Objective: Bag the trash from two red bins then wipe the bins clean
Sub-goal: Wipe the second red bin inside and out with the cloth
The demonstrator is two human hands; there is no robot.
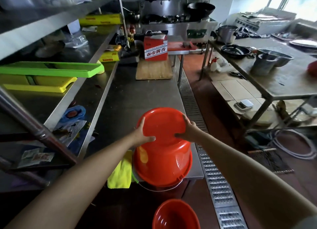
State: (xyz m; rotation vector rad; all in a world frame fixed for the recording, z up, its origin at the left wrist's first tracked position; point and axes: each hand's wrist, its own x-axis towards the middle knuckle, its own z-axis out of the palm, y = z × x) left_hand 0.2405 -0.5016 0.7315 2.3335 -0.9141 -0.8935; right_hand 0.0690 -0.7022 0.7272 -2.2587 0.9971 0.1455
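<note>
A red bin (163, 153) stands upside down on the near end of the steel counter (130, 98), its round base facing up and its wire handle hanging below the rim. My left hand (143, 134) grips the left side of that base, thumb across it. My right hand (188, 129) grips the right side. A second red bin (175, 215) stands upright on the floor below, at the bottom edge of the view, its inside looking empty. A yellow cloth (121, 174) lies on the counter just left of the upturned bin.
A wooden board (154, 71) and a red-and-white carton (155, 48) sit farther along the counter. Shelves on the left hold green and yellow trays (49, 71) and wrappers. A metal floor drain grate (214, 174) runs on the right, beside a steel table (274, 78) with pots.
</note>
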